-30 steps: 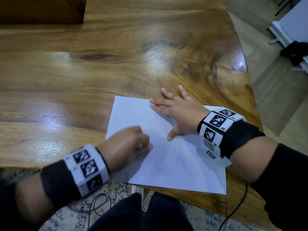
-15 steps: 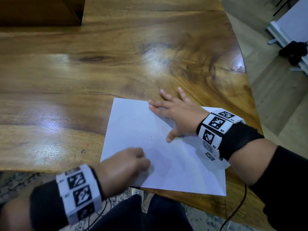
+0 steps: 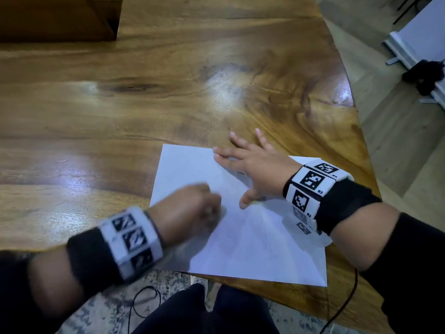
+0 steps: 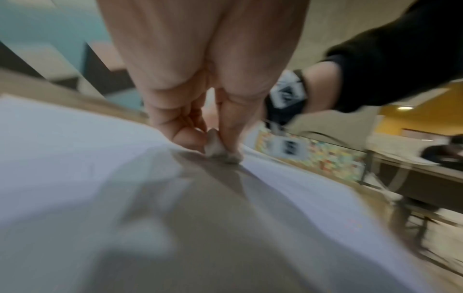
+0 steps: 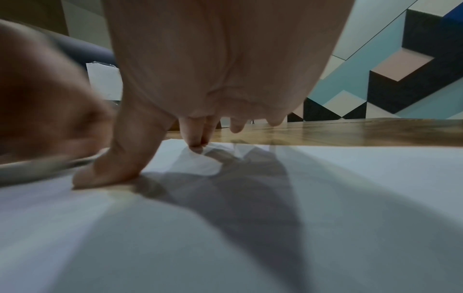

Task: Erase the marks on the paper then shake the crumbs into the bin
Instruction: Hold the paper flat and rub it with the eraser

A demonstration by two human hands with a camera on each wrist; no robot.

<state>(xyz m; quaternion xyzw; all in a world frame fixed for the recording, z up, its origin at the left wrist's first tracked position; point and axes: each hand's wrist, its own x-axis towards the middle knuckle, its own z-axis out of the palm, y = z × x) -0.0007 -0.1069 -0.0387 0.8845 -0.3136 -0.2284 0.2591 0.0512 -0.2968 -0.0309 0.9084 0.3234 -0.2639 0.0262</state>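
Note:
A white sheet of paper [image 3: 252,237] lies near the front edge of the wooden table [image 3: 168,104]. My left hand [image 3: 192,208] is blurred over the sheet's left part; in the left wrist view it [image 4: 210,146] pinches a small whitish eraser [image 4: 218,152] against the paper [image 4: 75,158]. My right hand [image 3: 252,167] lies flat with spread fingers across the sheet's far edge, thumb [image 5: 107,174] and fingertips pressing the paper [image 5: 325,198] down. Faint marks on the sheet are barely visible. No bin is in view.
A dark wooden block [image 3: 60,18] stands at the table's far left. The table edge runs diagonally on the right, with floor [image 3: 397,141] beyond and a dark object [image 3: 426,73] beside a white panel. A thin black cable [image 3: 144,302] hangs below the near edge.
My left hand has gone back and forth: toward the near edge half a second ago, now farther up the sheet again. The right hand has stayed flat in place.

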